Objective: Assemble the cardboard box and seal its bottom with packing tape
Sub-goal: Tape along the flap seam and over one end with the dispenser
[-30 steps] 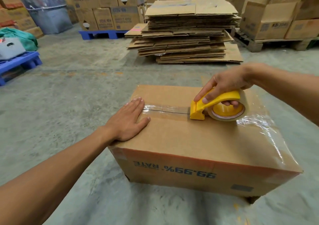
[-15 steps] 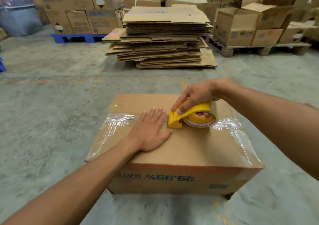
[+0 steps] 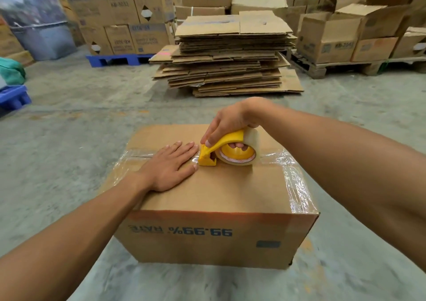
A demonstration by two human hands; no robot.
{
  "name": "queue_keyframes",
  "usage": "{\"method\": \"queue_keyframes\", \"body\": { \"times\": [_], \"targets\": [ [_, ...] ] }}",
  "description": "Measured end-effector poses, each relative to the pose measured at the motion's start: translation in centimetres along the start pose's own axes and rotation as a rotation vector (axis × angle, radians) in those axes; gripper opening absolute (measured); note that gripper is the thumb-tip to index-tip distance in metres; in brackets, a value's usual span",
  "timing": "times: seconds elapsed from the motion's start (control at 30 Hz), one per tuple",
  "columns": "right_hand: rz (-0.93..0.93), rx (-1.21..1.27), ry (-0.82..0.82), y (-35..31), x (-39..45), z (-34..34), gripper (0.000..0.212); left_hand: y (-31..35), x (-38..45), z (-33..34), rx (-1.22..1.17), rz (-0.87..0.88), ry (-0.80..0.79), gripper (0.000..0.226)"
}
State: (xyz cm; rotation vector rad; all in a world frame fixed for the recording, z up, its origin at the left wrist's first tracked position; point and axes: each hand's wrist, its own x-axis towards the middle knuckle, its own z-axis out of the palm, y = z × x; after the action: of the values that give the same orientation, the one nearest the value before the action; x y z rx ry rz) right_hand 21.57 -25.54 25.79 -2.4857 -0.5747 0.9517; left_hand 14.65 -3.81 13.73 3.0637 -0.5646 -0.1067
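Observation:
A brown cardboard box [image 3: 230, 185] stands upside down on the concrete floor, its print reading inverted. Clear tape [image 3: 292, 174] runs along its centre seam and down the right side. My left hand [image 3: 170, 167] lies flat, fingers together, on the box top over the taped seam. My right hand [image 3: 230, 125] grips a yellow tape dispenser [image 3: 221, 148] with a clear roll. The dispenser's front edge rests on the seam, just right of my left fingertips.
A tall stack of flattened cartons [image 3: 228, 56] lies on the floor beyond the box. Stacked boxes sit on a blue pallet [image 3: 115, 59] at back left and on a wooden pallet [image 3: 334, 66] at back right. Another blue pallet [image 3: 13, 97] is at far left.
The dispenser has travelled left along the seam towards my left hand. My left hand shifted right along the tape, and now its fingertips nearly touch the dispenser.

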Motion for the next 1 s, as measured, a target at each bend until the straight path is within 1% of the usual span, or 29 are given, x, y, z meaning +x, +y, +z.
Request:
{"method": "queue_keyframes", "body": {
  "times": [0.2, 0.3, 0.4, 0.53, 0.63, 0.77, 0.83, 0.87, 0.9, 1.0],
  "targets": [
    [-0.061, 0.075, -0.063, 2.8, -1.8, -0.7, 0.039, 0.2, -0.4, 0.3, -0.027, 0.037, -0.003, 0.066],
    [-0.040, 0.059, -0.085, 5.1, -3.7, -1.7, 0.038, 0.9, -0.4, 0.3, -0.026, 0.052, -0.015, 0.069],
    [0.001, 0.104, -0.101, 8.7, -6.3, -2.8, 0.037, 1.5, -0.2, 0.1, -0.039, 0.062, -0.015, 0.071],
    [0.097, 0.150, -0.072, 13.5, -10.5, -3.8, 0.036, 1.5, -0.3, 0.2, -0.025, 0.059, -0.022, 0.069],
    [0.158, 0.173, -0.028, 16.2, -13.3, -4.1, 0.035, 1.6, -0.3, 0.0, -0.022, 0.062, -0.022, 0.072],
    [0.124, 0.164, 0.024, 17.5, -14.4, -3.9, 0.032, 2.4, -0.2, -0.4, -0.026, 0.017, -0.054, 0.085],
    [0.099, 0.167, 0.016, 17.6, -14.3, -3.9, 0.032, 4.2, 0.1, -1.1, 0.032, -0.018, -0.076, 0.098],
    [0.093, 0.168, 0.006, 17.5, -14.3, -3.9, 0.032, 5.7, 0.4, -1.6, 0.053, -0.004, -0.068, 0.101],
    [0.090, 0.169, -0.004, 17.5, -14.2, -4.1, 0.032, 7.5, 0.9, -2.0, 0.055, 0.040, -0.047, 0.099],
    [0.081, 0.158, -0.026, 17.0, -14.0, -4.3, 0.034, 14.3, 3.0, -3.0, -0.041, 0.210, 0.017, 0.076]
  ]
}}
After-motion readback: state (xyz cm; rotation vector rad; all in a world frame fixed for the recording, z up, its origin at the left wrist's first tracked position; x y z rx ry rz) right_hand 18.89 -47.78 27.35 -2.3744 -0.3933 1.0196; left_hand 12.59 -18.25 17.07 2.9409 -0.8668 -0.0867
